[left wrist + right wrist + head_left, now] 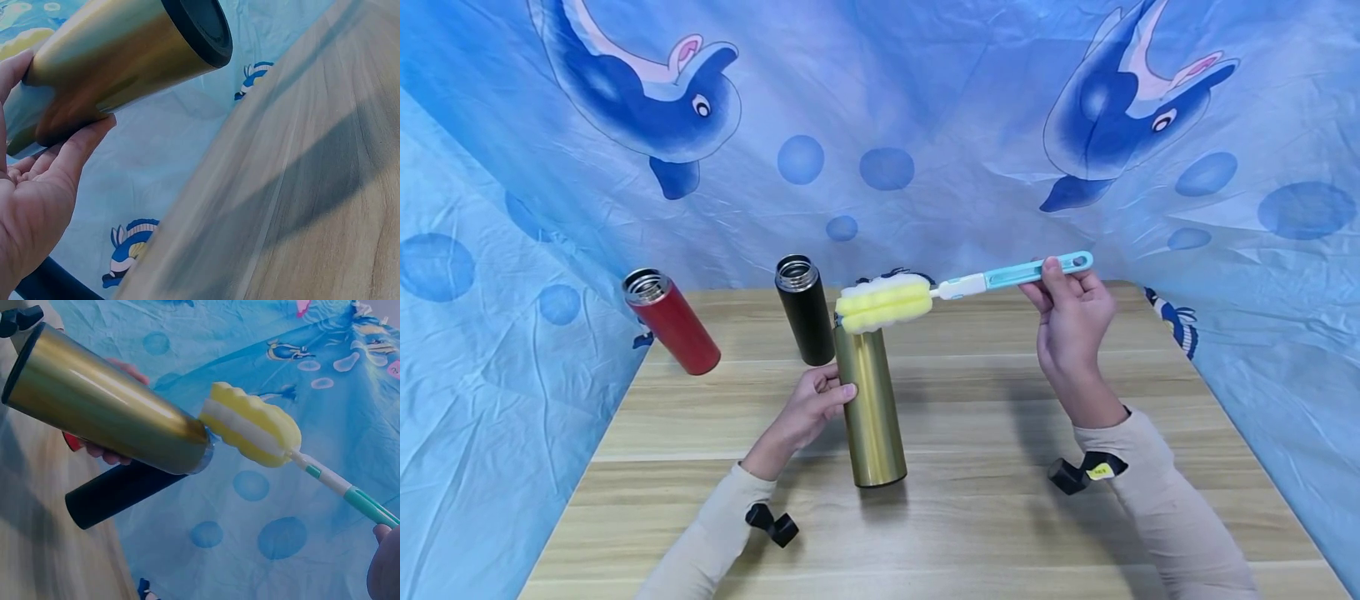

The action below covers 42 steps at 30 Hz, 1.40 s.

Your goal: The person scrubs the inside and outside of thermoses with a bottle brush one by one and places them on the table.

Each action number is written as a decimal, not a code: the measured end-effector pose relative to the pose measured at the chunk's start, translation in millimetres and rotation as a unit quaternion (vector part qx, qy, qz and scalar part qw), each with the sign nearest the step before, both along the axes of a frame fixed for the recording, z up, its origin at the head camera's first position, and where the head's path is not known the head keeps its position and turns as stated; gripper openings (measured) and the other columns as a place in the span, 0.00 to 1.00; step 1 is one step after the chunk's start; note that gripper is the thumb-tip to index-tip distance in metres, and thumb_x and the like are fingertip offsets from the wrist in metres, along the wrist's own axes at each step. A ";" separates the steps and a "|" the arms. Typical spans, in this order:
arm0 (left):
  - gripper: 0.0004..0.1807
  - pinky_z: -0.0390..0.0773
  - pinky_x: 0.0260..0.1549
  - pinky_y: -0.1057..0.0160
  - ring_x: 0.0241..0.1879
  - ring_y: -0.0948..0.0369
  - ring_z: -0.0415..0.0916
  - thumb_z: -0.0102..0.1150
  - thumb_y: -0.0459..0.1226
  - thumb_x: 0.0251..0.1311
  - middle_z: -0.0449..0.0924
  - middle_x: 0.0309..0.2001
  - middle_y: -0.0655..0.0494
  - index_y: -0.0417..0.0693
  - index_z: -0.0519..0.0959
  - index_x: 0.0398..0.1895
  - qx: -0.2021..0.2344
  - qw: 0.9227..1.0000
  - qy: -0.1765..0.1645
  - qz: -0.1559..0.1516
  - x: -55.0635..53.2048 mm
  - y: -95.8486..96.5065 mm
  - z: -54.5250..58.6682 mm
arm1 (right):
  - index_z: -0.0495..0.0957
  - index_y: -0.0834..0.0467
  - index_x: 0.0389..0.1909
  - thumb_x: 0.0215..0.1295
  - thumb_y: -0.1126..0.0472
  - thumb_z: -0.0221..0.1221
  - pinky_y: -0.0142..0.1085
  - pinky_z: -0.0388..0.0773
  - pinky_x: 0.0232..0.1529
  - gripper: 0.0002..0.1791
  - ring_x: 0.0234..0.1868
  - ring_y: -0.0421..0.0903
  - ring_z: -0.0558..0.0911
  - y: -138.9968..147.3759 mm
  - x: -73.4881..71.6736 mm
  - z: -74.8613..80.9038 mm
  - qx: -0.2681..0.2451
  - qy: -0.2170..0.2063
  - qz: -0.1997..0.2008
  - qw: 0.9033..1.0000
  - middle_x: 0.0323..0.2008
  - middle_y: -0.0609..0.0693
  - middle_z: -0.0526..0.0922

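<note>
My left hand [812,406] grips a gold thermos bottle [872,408] around its side, thumb across the front. In the left wrist view the dark base of the gold thermos bottle [125,56] is raised off the wooden table. My right hand [1075,321] pinches the turquoise handle of a bottle brush [886,303] near its end. The brush's yellow and white sponge head lies across the bottle's mouth and hides most of it in the head view. From the right wrist, the sponge of the bottle brush [253,425] shows outside the bottle, at its rim.
A black thermos bottle [805,321] without a lid stands behind the gold one. Farther left stands a red lidless thermos bottle [677,325]. The wooden table [985,517] is bordered at the back and sides by a blue dolphin-print cloth [955,108].
</note>
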<state>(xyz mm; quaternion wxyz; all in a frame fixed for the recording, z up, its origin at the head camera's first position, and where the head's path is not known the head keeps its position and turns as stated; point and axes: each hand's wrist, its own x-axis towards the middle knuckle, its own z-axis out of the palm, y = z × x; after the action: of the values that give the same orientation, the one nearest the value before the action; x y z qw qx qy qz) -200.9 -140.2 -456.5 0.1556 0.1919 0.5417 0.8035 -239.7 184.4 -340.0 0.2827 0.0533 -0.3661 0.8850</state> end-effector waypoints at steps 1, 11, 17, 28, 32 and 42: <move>0.21 0.87 0.41 0.62 0.43 0.60 0.86 0.62 0.34 0.63 0.88 0.45 0.53 0.36 0.74 0.58 0.001 1.000 0.000 0.000 0.0 -0.1 -0.3 | 0.75 0.74 0.40 0.62 0.73 0.67 0.35 0.86 0.36 0.12 0.31 0.49 0.89 0.0 0.2 -1.5 -0.001 -0.003 0.002 1.000 0.32 0.63 0.86; 0.17 0.87 0.41 0.63 0.43 0.61 0.86 0.58 0.33 0.65 0.88 0.44 0.53 0.38 0.75 0.56 0.018 1.000 -0.005 -0.001 0.5 -1.7 -1.4 | 0.76 0.74 0.37 0.60 0.72 0.69 0.35 0.87 0.36 0.12 0.30 0.48 0.89 -1.3 4.7 -13.4 0.029 -0.013 -0.002 1.000 0.30 0.61 0.86; 0.17 0.87 0.41 0.63 0.43 0.61 0.86 0.57 0.32 0.66 0.88 0.44 0.53 0.36 0.74 0.57 0.023 1.000 -0.006 -0.006 -0.3 -2.7 -0.6 | 0.76 0.72 0.35 0.60 0.72 0.69 0.35 0.87 0.35 0.10 0.29 0.47 0.89 -1.0 8.7 -19.6 0.038 -0.024 0.001 0.999 0.27 0.59 0.86; 0.11 0.86 0.39 0.67 0.41 0.63 0.86 0.55 0.30 0.68 0.88 0.41 0.55 0.42 0.76 0.52 0.044 0.999 -0.007 -0.013 -0.5 -5.0 -0.5 | 0.77 0.71 0.35 0.59 0.69 0.71 0.35 0.87 0.35 0.12 0.28 0.46 0.89 0.4 20.0 -29.0 0.048 -0.053 0.009 0.997 0.27 0.58 0.86; 0.11 0.86 0.41 0.67 0.41 0.63 0.86 0.52 0.29 0.68 0.88 0.42 0.55 0.42 0.77 0.52 0.056 0.998 -0.006 -0.018 -1.7 -6.1 -1.8 | 0.76 0.70 0.34 0.61 0.71 0.69 0.34 0.87 0.35 0.10 0.28 0.45 0.88 1.4 24.0 -32.4 0.050 -0.062 0.012 0.997 0.26 0.57 0.86; 0.13 0.85 0.42 0.69 0.41 0.64 0.86 0.49 0.27 0.68 0.87 0.43 0.53 0.41 0.77 0.52 0.076 0.997 -0.006 -0.022 -5.9 -6.9 -6.0 | 0.77 0.70 0.33 0.63 0.73 0.67 0.34 0.87 0.34 0.07 0.27 0.45 0.88 5.4 34.0 -39.0 0.047 -0.089 0.016 0.995 0.25 0.56 0.86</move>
<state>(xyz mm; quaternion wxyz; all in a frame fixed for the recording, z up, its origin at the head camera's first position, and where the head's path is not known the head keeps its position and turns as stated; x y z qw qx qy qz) -206.8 -147.1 -462.4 0.1614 0.2106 0.4741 0.8395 -205.6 189.7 -378.9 0.2321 -0.0069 -0.4306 0.8722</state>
